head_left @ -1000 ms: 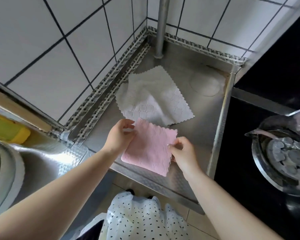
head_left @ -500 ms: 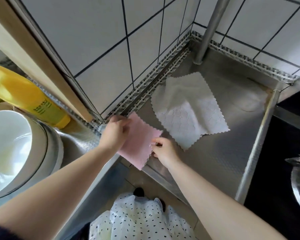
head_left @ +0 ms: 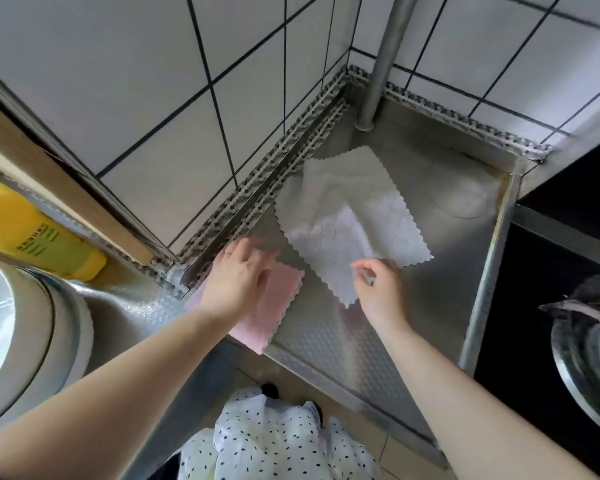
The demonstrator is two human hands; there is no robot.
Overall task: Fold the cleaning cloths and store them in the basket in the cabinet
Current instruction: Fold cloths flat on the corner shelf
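Note:
A folded pink cloth lies at the near left corner of the steel counter, one corner over the front edge. My left hand rests flat on top of it, fingers spread. A white cloth with scalloped edges lies spread out further back, near the tiled wall. My right hand pinches its near edge, and a fold of the cloth rises just above the fingers. No basket or cabinet is in view.
A steel pole stands in the counter's back corner. A yellow bottle and a white bowl sit at the left. A black hob with a metal pot is at the right.
The pink cloth went from held in both hands to lying on the counter under my left hand. My right hand let go of it and took the white cloth's near edge.

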